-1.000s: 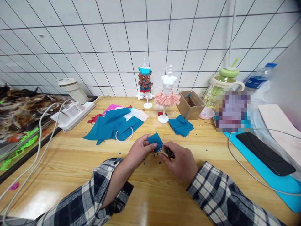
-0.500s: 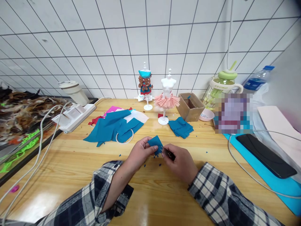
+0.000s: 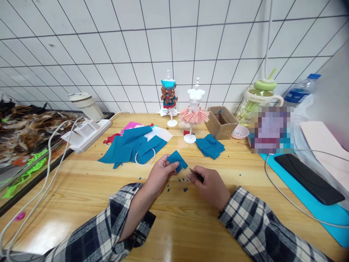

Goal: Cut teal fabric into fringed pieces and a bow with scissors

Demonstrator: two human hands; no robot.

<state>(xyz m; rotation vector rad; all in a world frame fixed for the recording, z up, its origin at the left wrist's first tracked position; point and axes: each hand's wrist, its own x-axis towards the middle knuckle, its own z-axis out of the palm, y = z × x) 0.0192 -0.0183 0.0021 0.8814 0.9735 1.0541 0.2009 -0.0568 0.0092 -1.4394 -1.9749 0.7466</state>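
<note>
Between the thumb and fingers of my left hand (image 3: 160,174) is a small folded piece of blue fabric (image 3: 176,158); its lower edge is cut into a jagged fringe. My right hand (image 3: 213,186) is closed around dark thread snips (image 3: 196,175), whose pointed tips lie just right of the fabric, apart from it. Tiny blue scraps (image 3: 185,189) are scattered on the table below both hands. Beyond my right hand lies a stack of blue fabric pieces with notched edges (image 3: 209,146). Larger blue cloth (image 3: 131,143) spreads out at the left, with a white ring (image 3: 145,163) on it.
Two small dress forms stand near the wall, one in a pink pleated skirt (image 3: 194,115), one in a blue and brown outfit (image 3: 169,95). A cardboard box (image 3: 222,123), pink bowl (image 3: 240,132) and drink jug (image 3: 263,96) are at right, a phone (image 3: 309,179) nearer, a power strip (image 3: 87,134) left.
My left hand has shifted the fabric slightly up and left. The snips have come away from its edge, and more small blue scraps lie on the table.
</note>
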